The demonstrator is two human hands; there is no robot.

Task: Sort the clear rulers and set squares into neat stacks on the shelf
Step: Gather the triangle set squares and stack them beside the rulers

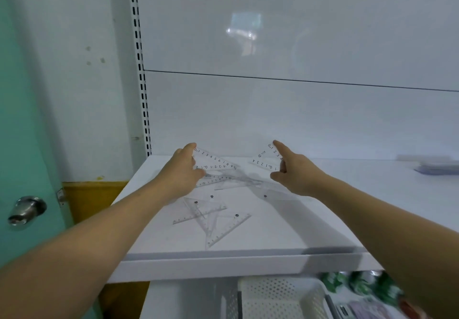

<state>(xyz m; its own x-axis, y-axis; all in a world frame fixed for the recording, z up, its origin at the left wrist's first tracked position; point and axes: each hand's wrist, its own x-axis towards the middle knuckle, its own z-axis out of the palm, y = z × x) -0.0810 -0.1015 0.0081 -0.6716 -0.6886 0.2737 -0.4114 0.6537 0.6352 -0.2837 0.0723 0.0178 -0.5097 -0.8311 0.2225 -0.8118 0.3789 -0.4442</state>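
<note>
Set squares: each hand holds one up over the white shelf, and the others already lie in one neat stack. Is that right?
Not quite. In the head view the left hand holds the long set square and the right hand the short set square over the white shelf, but the loose set squares lie scattered and overlapping, not stacked.

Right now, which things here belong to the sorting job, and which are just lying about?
Job: long set square in left hand; small set square in right hand; loose set squares; shelf.
Lying about: door knob; white basket.
</note>
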